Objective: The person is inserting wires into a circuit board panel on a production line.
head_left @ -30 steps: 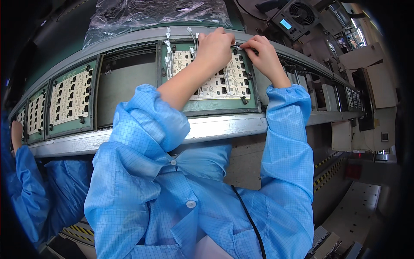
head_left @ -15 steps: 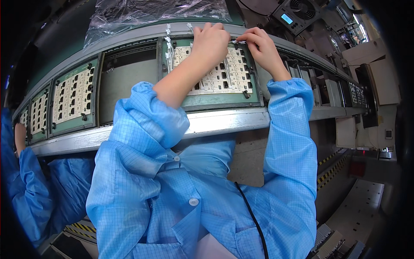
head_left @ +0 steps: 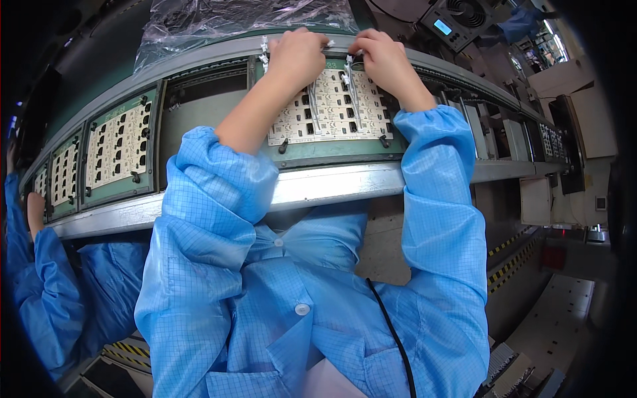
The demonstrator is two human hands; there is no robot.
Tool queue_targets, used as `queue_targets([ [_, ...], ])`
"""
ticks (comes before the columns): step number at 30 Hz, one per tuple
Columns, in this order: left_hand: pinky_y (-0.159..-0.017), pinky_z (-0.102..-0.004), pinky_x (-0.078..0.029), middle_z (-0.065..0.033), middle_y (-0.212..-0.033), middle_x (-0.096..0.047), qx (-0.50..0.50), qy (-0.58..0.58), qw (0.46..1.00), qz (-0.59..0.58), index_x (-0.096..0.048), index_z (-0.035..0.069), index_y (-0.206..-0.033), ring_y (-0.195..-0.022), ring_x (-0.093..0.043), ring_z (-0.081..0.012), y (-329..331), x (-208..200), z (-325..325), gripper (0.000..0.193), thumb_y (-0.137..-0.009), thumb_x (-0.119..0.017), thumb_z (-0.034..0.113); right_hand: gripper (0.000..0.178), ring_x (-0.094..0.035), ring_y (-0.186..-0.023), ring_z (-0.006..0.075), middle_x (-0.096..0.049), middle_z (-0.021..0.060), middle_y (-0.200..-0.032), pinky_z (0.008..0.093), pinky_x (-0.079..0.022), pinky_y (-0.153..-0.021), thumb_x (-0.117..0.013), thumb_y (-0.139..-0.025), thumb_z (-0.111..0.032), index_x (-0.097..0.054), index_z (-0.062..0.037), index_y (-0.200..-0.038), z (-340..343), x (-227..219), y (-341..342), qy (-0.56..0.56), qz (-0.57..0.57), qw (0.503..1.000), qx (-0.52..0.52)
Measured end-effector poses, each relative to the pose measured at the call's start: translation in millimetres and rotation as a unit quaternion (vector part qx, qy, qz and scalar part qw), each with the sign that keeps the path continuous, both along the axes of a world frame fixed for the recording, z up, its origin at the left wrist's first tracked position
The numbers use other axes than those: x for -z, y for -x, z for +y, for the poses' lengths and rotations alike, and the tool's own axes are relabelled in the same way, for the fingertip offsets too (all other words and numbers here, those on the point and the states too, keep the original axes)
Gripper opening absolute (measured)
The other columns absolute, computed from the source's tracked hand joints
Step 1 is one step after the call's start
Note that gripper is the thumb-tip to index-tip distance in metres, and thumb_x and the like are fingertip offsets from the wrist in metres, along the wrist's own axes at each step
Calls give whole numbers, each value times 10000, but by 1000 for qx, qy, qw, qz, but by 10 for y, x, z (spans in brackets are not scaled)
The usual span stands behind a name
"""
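A cream circuit board panel (head_left: 304,132) with black parts sits in a green carrier (head_left: 332,150) on the rail in front of me. White cables (head_left: 353,99) with white plugs lie across it, their far ends near the far rail. My left hand (head_left: 298,56) reaches over the panel's far left corner, fingers curled; a white plug (head_left: 331,44) shows at its fingertips. Over the far right corner, my right hand (head_left: 388,63) has thumb and forefinger bent together beside a cable's plug end (head_left: 348,61). What its fingertips hold is hidden. More white plugs (head_left: 264,48) stand left of my left hand.
More panels in green carriers (head_left: 119,142) line the track at left, where another person's hand (head_left: 36,205) works. A metal rail (head_left: 338,184) runs along the near side. Clear plastic film (head_left: 245,23) lies beyond. A device with a fan (head_left: 458,23) stands at far right.
My left hand has shifted left and slightly away, uncovering more of the panel. My right hand has moved left and up. A cable's plug end now shows between my hands.
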State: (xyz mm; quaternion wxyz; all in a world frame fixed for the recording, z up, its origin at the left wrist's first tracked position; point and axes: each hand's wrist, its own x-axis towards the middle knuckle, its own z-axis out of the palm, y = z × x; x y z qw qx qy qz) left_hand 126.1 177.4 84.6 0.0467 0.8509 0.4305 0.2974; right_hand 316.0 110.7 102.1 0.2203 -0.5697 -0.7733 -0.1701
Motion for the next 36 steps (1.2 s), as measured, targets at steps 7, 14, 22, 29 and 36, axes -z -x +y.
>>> queue_targets([
  [7, -793, -378, -550, -102, -930, -734, 88, 99, 980, -151, -734, 115, -1082, -859, -708, -259, 51, 32, 33, 275, -821, -656, 79, 195, -673, -863, 338, -690, 122, -976, 395, -519, -823, -547, -874, -10, -696, -30, -999, -173, -6, -149, 30, 61, 997, -48],
  [14, -915, -485, -421, -118, -922, -732, 14, 116, 982, -150, -711, 86, -953, -916, -690, -302, 104, -16, 16, 197, -760, -677, 57, 177, -635, -843, 298, -687, 96, -888, 397, -382, -925, -557, -926, -168, -700, -65, -929, -234, -104, 90, 58, -38, 997, 36],
  [22, -779, -380, -550, -136, -882, -737, 3, 103, 989, -107, -737, 66, -972, -829, -715, -269, 101, -47, 35, 199, -779, -694, 92, 292, -643, -848, 315, -685, 105, -867, 471, -375, -904, -598, -923, -343, -728, -82, -939, -134, 23, 311, -5, -82, 991, 102],
  [29, -739, -322, -548, -99, -877, -744, 4, 226, 971, -80, -744, 60, -987, -792, -710, -188, 79, -164, -15, 249, -753, -754, 146, 287, -638, -930, 189, -677, 40, -985, 352, -463, -826, -677, -889, -352, -700, -90, -1002, -149, -79, 186, 202, 215, 946, 132],
  [36, -954, -544, -350, -55, -1012, -748, 22, 251, 967, -48, -772, 189, -950, -1031, -677, -255, -74, -41, 75, 201, -768, -692, 221, 251, -609, -969, 143, -678, 31, -1032, 302, -475, -863, -689, -902, -270, -672, -53, -1025, -70, 3, -27, 56, 218, 967, -115],
])
